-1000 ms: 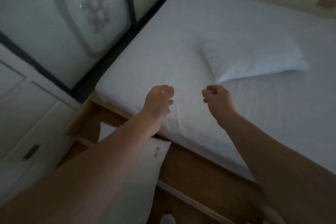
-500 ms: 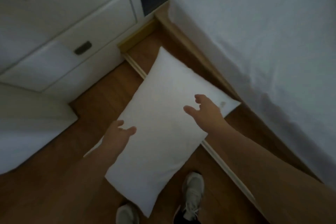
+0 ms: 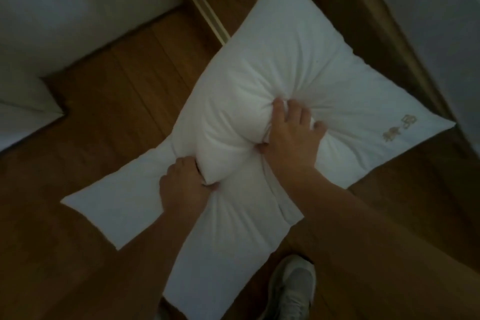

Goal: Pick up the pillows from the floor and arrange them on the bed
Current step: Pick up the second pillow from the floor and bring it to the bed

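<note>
Both hands, previously open above the pillow, are now being clenched into it: left hand and right hand each pinching bunched fabric at the pillow's middle, for lifting.

Dim light. Brown wood-plank floor. White cabinet at ten o'clock. Pale floor strip at twelve. Wooden frame at two.

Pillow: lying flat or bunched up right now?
Bunched: the pillow puckers into folds where the left hand and right hand squeeze its middle.
</note>
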The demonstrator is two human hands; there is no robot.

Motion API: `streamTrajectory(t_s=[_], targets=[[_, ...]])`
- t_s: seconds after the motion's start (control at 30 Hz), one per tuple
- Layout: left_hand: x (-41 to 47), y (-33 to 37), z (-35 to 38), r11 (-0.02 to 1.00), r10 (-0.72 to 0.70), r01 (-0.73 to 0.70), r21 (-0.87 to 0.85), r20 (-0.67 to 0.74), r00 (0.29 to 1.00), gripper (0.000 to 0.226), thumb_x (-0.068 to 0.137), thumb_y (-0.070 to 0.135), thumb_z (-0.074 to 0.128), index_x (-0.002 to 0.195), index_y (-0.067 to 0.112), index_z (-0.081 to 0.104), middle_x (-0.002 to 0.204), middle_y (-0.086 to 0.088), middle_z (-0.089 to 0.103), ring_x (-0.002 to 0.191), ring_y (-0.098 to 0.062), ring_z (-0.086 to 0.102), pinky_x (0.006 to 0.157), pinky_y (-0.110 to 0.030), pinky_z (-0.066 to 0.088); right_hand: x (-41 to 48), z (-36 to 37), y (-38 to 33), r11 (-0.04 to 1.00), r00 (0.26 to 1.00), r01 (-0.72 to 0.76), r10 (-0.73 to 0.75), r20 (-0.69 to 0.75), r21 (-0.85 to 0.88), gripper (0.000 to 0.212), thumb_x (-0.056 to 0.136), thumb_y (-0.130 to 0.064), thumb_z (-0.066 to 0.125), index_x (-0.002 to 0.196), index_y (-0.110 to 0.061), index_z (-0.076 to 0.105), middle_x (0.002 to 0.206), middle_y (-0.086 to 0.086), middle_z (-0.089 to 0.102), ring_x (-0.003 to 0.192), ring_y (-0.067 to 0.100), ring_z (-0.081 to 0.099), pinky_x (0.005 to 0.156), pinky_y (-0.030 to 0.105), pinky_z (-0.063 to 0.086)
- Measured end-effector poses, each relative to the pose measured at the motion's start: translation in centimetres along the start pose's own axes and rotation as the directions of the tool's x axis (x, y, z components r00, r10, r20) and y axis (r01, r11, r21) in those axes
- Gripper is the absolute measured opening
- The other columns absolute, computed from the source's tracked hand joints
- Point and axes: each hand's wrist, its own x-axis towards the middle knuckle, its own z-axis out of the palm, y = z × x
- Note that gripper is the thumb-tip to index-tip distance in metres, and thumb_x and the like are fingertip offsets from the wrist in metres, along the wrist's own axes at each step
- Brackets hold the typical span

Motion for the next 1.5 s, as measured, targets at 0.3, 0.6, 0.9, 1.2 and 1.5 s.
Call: streamTrajectory(t_s=[0.3,0.6,0.9,1.2,1.5], targets=[[-4.6,2.0,-7.5,0.980,0.090,-0.054,-0.194,0.182,0.979,0.012,0.084,0.034,0.066,0.087,0.023,0.066,0.082,0.002,0.070,0.076,-0.019,0.063,0.065,-0.029,0.042,-4.1,-7.2,2.2,0.895,0.995,0.007,0.037,-0.091,0.445,0.013,0.064,0.004,0.065,0.072,-0.005,0.060,0.075,0.016,0.060,0.074,0.035,0.058,0.057,0.033,0.032],[-12.2,19.7,-24.7,0.985,0.104,-0.086,-0.150,0.114,0.988,0.026,0.080,0.034,0.072,0.101,0.019,0.070,0.090,-0.002,0.074,0.070,-0.015,0.057,0.067,-0.029,0.043,-3.7,-32.1,12.4,0.851,0.972,0.059,0.071,-0.226,0.521,0.029,0.041,0.008,0.072,0.059,-0.009,0.057,0.061,0.008,0.056,0.058,0.029,0.058,0.045,0.029,0.034],[-11.1,52.1,-36.5,0.872,0.407,-0.388,-0.299,0.003,0.913,0.031,0.081,0.036,0.071,0.102,0.014,0.067,0.075,0.011,0.062,0.071,-0.009,0.060,0.058,-0.024,0.043,7.4,-56.5,33.5,0.888,0.863,0.004,0.229,-0.450,0.459,0.019,0.061,-0.001,0.068,0.079,-0.009,0.069,0.080,0.013,0.063,0.085,0.037,0.061,0.062,0.039,0.046],[-1.0,77.1,-40.4,0.776,0.581,-0.583,-0.241,-0.085,0.809,0.021,0.076,0.033,0.071,0.086,0.015,0.069,0.074,-0.002,0.068,0.076,-0.028,0.064,0.064,-0.031,0.043,24.2,-66.3,49.7,0.885,0.746,-0.102,0.370,-0.554,0.454,0.019,0.079,-0.017,0.068,0.098,-0.018,0.071,0.098,0.005,0.065,0.100,0.031,0.056,0.071,0.036,0.041],[15.3,80.8,-28.1,0.810,0.355,-0.489,0.324,0.393,0.848,0.070,0.079,0.058,0.055,0.140,0.035,0.029,0.145,-0.002,0.034,0.131,-0.030,0.034,0.104,-0.046,0.036,36.0,-49.2,56.2,0.758,0.905,-0.412,0.404,0.133,0.505,0.064,0.084,-0.046,0.066,0.138,-0.020,0.046,0.138,0.010,0.050,0.126,0.029,0.047,0.102,0.038,0.038]])
